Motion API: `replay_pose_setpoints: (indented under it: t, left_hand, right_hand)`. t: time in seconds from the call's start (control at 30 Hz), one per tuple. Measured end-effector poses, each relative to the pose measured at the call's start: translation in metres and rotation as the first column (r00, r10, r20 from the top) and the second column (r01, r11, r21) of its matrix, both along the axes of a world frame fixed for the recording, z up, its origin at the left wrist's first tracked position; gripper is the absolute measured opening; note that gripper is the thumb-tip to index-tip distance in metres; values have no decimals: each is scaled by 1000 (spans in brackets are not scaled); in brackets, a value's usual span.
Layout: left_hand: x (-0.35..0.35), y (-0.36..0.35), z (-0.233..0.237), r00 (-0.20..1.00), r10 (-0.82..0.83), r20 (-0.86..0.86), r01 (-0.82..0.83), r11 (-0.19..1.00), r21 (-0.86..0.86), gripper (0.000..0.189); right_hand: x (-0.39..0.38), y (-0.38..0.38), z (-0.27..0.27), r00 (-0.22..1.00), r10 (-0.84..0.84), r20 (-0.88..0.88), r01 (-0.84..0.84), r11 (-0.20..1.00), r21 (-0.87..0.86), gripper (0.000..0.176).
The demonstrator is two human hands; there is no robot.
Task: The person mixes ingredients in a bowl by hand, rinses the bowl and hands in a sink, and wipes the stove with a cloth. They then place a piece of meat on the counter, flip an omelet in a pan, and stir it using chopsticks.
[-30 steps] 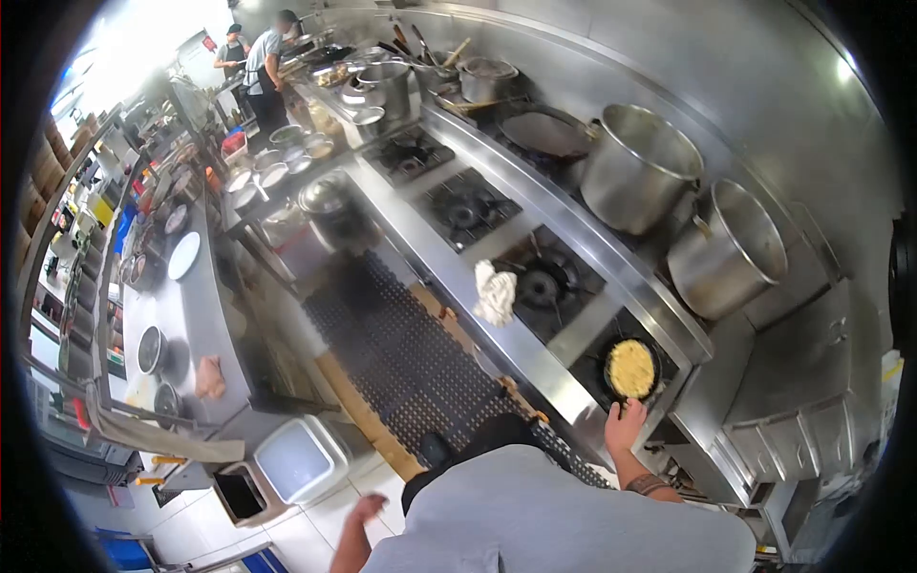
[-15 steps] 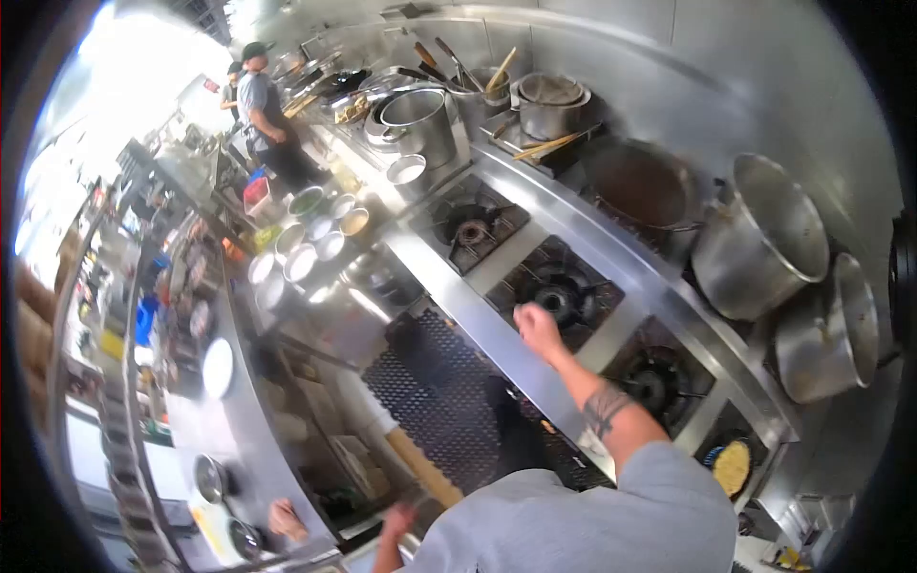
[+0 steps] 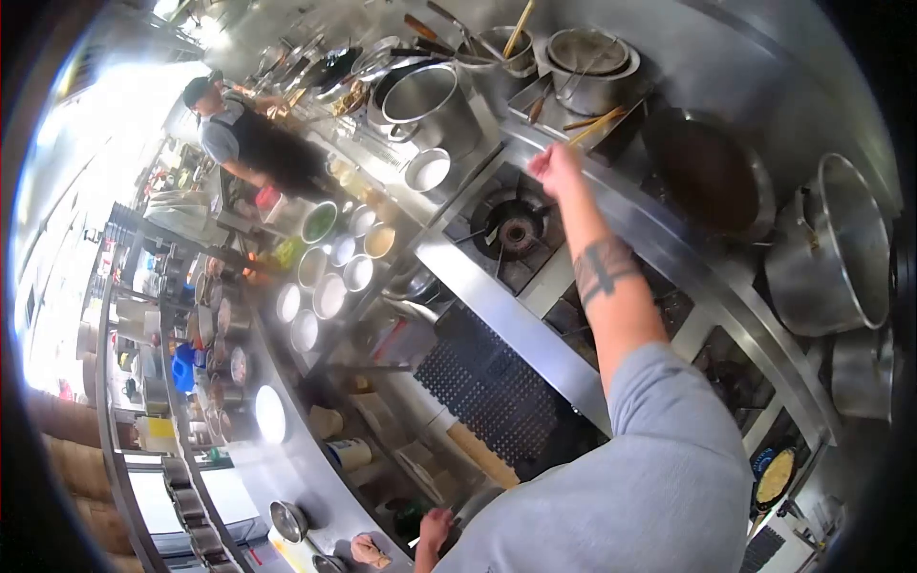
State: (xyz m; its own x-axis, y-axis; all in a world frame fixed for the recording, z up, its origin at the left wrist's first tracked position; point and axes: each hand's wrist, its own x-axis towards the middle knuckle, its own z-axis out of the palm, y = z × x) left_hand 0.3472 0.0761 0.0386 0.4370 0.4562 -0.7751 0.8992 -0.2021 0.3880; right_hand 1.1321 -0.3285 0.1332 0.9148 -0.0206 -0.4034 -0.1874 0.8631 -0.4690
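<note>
My right hand (image 3: 556, 174) reaches out at arm's length over the far end of the stove, with its fingers loosely bent and apart. Nothing shows in it. It hovers beside a gas burner (image 3: 517, 229), close to the back rail. Past it, a pair of yellow wooden sticks (image 3: 600, 124) lies by a pot with a strainer (image 3: 586, 55). Down at the bottom edge, my left hand (image 3: 437, 524) hangs near the counter with its fingers curled in and holds nothing I can see. A pinkish lump (image 3: 369, 551), which I cannot make out, lies on the counter near it.
A wide dark wok (image 3: 709, 177) and large steel pots (image 3: 826, 248) stand along the back. A pan with yellow food (image 3: 774, 476) is at the right. Several bowls (image 3: 330, 296) and a white plate (image 3: 270, 413) line the opposite counter. A co-worker (image 3: 258, 143) stands at the far end.
My right hand has moved from over the middle burner to beyond the far burner. The view has shifted along the stove. The co-worker has turned and bent over the counter.
</note>
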Motion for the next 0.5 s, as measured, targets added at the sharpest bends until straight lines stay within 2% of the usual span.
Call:
replay_pose_setpoints:
  t: [0.03, 0.07, 0.1, 0.13, 0.17, 0.2, 0.23, 0.27, 0.3, 0.33, 0.37, 0.4, 0.47, 0.5]
  left_hand:
    - [25, 3, -5, 993, -113, 43, 111, 992, 52, 31]
    - [48, 7, -6, 971, -226, 80, 216, 970, 111, 33]
    - [77, 2, 3, 945, -303, 120, 282, 945, 167, 35]
    - [93, -6, 17, 913, -384, 140, 349, 911, 219, 38]
    - [101, -12, 26, 885, -421, 198, 377, 898, 226, 37]
    - [115, -18, 26, 839, -473, 269, 419, 877, 232, 37]
    - [122, -16, 15, 807, -455, 376, 433, 889, 145, 36]
    - [123, -19, 1, 778, -424, 465, 458, 888, 44, 35]
    - [128, -46, 26, 765, -357, 535, 478, 873, -101, 40]
    - [134, -82, 67, 759, -278, 589, 494, 835, -243, 45]
    - [130, -108, 79, 760, -100, 642, 478, 755, -449, 52]
    - [125, -134, 90, 765, 91, 638, 453, 628, -633, 58]
    - [100, -199, 143, 738, 336, 586, 445, 410, -796, 66]
    - [89, -224, 153, 766, 402, 502, 393, 325, -860, 58]
  right_hand:
    - [-42, 14, 24, 998, -42, -49, 33, 985, -168, 18]
    - [-86, 21, 42, 995, -83, -47, 71, 973, -222, 17]
    - [-118, 26, 25, 999, -22, -47, 13, 981, -193, 19]
    - [-154, 39, 6, 990, -34, -135, -3, 965, -263, 21]
    - [-200, 45, -5, 990, 83, -116, -122, 915, -384, 18]
    - [-257, 54, -3, 989, 119, -88, -141, 935, -326, 17]
    - [-324, 68, 6, 993, 108, -39, -115, 949, -293, 18]
    - [-401, 69, 11, 947, 307, 91, -233, 856, -462, 23]
    - [-476, 67, 24, 922, 378, 87, -333, 885, -327, 26]
    - [-544, 63, 18, 853, 497, 161, -385, 806, -448, 29]
    - [-605, 61, 16, 817, 565, 117, -487, 784, -385, 28]
    - [-658, 59, 4, 776, 619, 120, -525, 740, -422, 28]
    - [-743, 41, 5, 699, 711, 70, -578, 621, -529, 31]
    - [-773, 27, 5, 697, 717, -12, -593, 567, -572, 31]
